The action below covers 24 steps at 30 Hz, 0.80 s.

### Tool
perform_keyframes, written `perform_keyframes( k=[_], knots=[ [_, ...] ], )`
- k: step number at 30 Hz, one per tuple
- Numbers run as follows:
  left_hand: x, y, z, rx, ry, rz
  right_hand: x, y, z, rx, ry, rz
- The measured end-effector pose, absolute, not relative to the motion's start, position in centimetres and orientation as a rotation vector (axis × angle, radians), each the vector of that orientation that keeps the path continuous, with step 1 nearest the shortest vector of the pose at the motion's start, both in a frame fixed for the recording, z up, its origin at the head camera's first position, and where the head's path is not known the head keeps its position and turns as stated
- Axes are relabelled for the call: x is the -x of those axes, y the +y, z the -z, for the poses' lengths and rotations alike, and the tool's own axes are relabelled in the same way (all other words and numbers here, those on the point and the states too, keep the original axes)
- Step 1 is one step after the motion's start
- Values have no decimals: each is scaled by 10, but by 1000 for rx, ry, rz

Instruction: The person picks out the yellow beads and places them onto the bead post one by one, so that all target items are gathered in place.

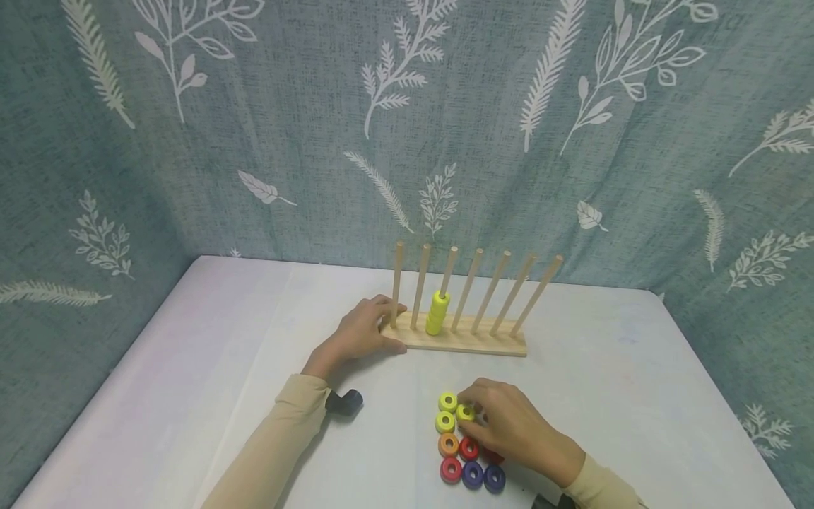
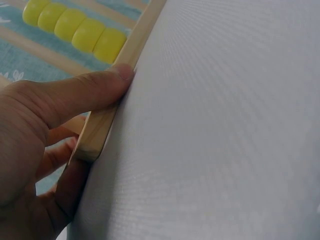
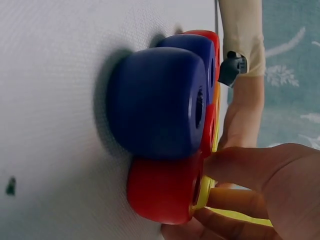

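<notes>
Nearest, head view: R sleeve [image 1: 604, 484] + black wrist unit [image 1: 553, 502], both cut by btm edge. Two blue rings [image 3: 155, 102] flat on white table [image 1: 591, 382], at near edge of cluster. Red rings w/ them: two clear, third [image 3: 162, 190] mostly under R hand in head view, plain in R wrist view. Orange ring [image 1: 448, 453] beside a red. Two yellow rings at far L of cluster; any more under the hand can't be made out.

R hand [image 1: 511, 426]: narrow grip, thumb & fingers pinching a yellow ring [image 1: 461, 413] at cluster's far side; fingertips partly hidden, can't tell if ring is lifted. R wrist view cuts hand at R & btm; ring there just a yellow sliver.

L sleeve [image 1: 273, 445] runs off btm edge. L hand [image 1: 365, 329] holds L end of wooden peg rack [image 1: 470, 343], thumb on near side; some fingers hidden behind base. Seven pegs; yellow stack [image 1: 437, 314] on 3rd from L, five counted in L wrist view, where peg tops are cut off.

Far: teal leaf-print cloth [image 1: 305, 177], top out of frame.
</notes>
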<state>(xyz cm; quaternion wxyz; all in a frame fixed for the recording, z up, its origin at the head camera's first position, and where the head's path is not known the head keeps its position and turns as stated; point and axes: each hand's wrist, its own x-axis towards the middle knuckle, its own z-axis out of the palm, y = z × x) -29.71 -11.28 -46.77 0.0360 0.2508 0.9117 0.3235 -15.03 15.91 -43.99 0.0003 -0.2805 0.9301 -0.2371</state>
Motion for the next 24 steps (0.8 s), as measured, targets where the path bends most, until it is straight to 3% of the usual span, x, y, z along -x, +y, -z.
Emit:
perform_keyframes(
  k=[24],
  knots=[
    [298,-112,469,-778,2798,-992,146,167,429,879,2952,682]
  ],
)
